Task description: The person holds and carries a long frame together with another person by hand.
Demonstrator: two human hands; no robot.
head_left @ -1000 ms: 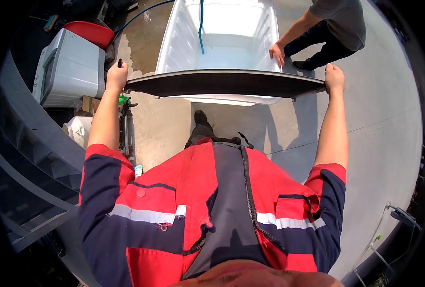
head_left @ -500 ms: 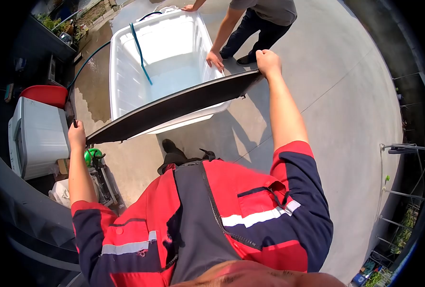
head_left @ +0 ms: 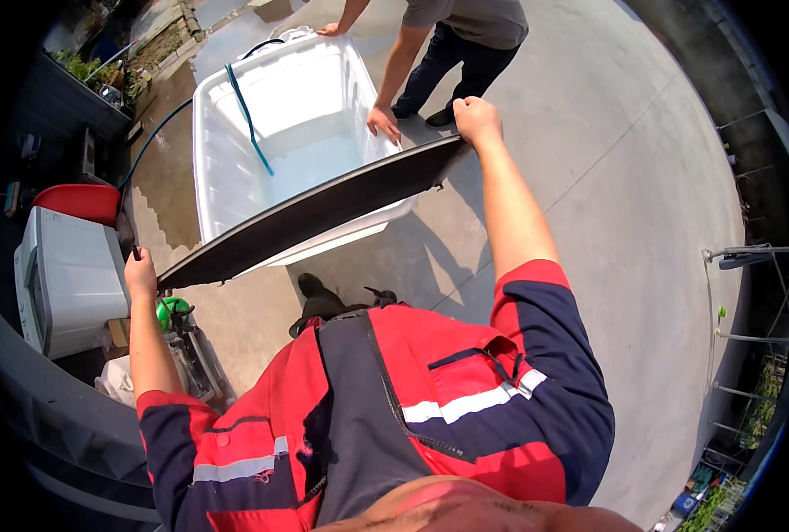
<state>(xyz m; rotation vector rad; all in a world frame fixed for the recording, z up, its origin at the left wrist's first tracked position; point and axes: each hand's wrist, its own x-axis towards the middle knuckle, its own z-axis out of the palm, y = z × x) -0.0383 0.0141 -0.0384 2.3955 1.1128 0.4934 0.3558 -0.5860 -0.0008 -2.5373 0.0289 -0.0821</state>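
A long, dark, thin panel [head_left: 314, 209] stretches across in front of me, seen nearly edge-on and tilted, its right end higher in view. My left hand [head_left: 141, 273] is closed around its left end, where a small black piece sticks up from the fist. At the other end my right hand [head_left: 479, 122] grips the panel's corner. Behind the panel stands a big white plastic tub [head_left: 201, 151] with shallow water in it. The panel overlaps the tub's near rim in view; I cannot tell whether they touch. A blue-green hose [head_left: 249, 122] hangs over the tub wall into the water.
Across the tub, a person in a grey shirt [head_left: 478, 11] has one hand [head_left: 383, 122] on its right rim and another on the far rim. At left are a white appliance [head_left: 79, 275] and a red basin [head_left: 79, 202]. Metal racks [head_left: 749, 337] line the right.
My view has shifted slightly, so the tub and the other person appear further left. The panel and both my hands sit a little lower in view, still gripped at both ends.
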